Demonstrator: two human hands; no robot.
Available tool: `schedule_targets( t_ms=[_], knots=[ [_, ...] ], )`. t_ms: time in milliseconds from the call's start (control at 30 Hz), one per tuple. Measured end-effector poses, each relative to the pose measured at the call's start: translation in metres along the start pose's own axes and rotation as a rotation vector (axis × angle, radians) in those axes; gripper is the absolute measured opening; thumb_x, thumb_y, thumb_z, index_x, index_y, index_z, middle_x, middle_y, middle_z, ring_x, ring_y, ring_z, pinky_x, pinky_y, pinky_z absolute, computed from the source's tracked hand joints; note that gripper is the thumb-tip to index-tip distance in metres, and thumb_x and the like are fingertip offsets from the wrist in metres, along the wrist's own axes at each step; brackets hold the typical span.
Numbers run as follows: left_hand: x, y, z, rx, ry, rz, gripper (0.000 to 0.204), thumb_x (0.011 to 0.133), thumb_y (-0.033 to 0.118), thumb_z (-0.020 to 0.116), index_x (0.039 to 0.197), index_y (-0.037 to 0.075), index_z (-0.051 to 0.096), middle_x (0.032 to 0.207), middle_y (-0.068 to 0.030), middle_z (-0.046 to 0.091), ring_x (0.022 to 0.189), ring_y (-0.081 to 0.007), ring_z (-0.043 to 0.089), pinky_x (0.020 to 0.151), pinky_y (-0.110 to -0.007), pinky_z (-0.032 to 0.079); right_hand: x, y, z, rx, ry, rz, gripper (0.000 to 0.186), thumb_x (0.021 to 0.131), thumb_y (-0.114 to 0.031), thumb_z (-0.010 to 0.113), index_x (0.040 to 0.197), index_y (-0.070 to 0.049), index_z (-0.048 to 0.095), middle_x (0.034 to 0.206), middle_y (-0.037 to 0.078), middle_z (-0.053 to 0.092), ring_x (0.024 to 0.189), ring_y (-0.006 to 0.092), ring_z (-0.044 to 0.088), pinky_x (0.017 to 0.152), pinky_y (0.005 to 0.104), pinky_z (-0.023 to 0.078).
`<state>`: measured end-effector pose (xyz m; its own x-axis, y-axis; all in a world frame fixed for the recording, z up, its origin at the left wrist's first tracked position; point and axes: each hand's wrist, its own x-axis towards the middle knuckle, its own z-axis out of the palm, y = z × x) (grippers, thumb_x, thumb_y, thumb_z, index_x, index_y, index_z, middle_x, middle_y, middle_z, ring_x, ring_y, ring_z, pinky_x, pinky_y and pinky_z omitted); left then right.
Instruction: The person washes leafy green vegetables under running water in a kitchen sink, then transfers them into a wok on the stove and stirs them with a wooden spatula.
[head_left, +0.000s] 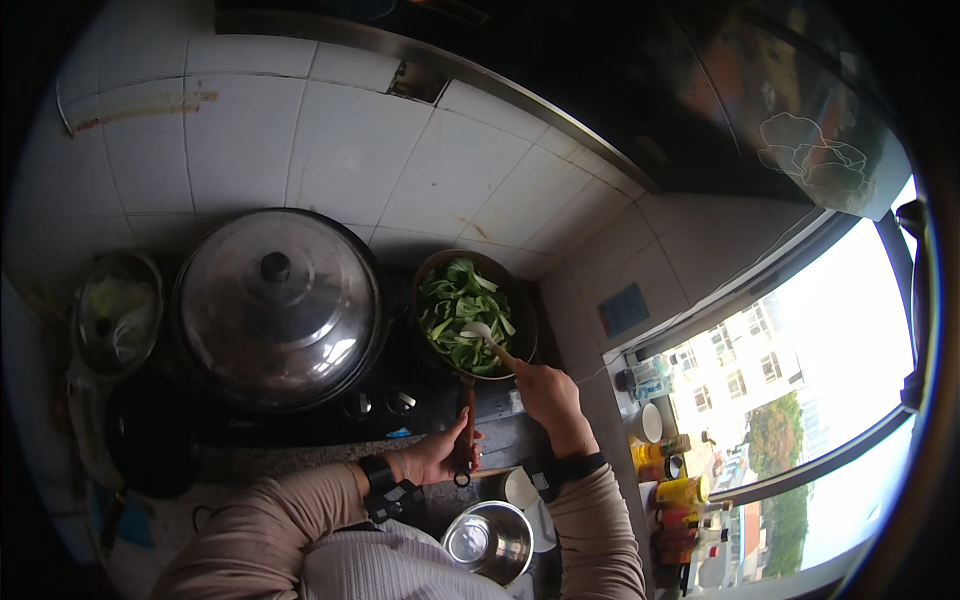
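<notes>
Greens [462, 312] fill the dark pan [527, 330] on the stove, bright and barely wilted, so cooking looks early. Left hand [437, 455] is clamped on the pan handle [467, 420]; right hand [548, 395] is closed around a spatula [484, 336] amid the leaves.

Person, seen from above. Both arms: long sleeves, beige-tan, soft plain fabric, cuffs pushed back short of wrists. Torso: pale ribbed knit garment, off-white. Left wrist band [381, 486]: black strap, bulky black clasp or module. Right wrist band [566, 469]: matching black strap, narrower. Left hand [437, 455], right hand [549, 395]: bare, ungloved.
</notes>
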<state>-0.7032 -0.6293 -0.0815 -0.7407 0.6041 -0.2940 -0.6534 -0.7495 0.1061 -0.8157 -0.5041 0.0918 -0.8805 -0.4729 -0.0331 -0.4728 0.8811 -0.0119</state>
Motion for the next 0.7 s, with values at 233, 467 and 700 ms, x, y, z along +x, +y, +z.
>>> schedule_targets(
  t_ms=[233,467,700],
  knots=[
    [-0.002,0.002,-0.003,-0.004,0.052,0.033,0.063,0.086,0.066,0.055,0.106,0.006,0.051,0.076,-0.0036,0.056,0.071,-0.0193,0.059,0.07,-0.033,0.053,-0.018,0.008,-0.049,0.171,-0.028,0.016,0.03,0.087,-0.023,0.067,0.117,-0.021,0.071,0.091,0.014,0.071,0.087,0.0315,0.069,0.075,0.0398,0.053],
    [-0.003,-0.004,0.012,0.069,0.103,0.071,0.064,0.086,0.067,0.054,0.104,0.006,0.05,0.075,-0.0037,0.054,0.068,-0.0183,0.057,0.067,-0.032,0.053,-0.009,0.006,-0.006,0.117,-0.07,-0.017,0.031,0.089,-0.027,0.063,0.12,-0.025,0.069,0.092,0.015,0.07,0.086,0.0312,0.069,0.076,0.0388,0.054],
    [-0.007,0.0,0.013,0.04,0.136,0.096,0.064,0.087,0.067,0.054,0.102,0.006,0.049,0.074,-0.0037,0.052,0.065,-0.0174,0.054,0.064,-0.031,0.051,-0.021,0.004,-0.055,0.212,-0.068,0.008,0.024,0.087,-0.025,0.066,0.109,-0.023,0.074,0.088,0.013,0.071,0.084,0.0321,0.069,0.074,0.039,0.054]
  ],
)
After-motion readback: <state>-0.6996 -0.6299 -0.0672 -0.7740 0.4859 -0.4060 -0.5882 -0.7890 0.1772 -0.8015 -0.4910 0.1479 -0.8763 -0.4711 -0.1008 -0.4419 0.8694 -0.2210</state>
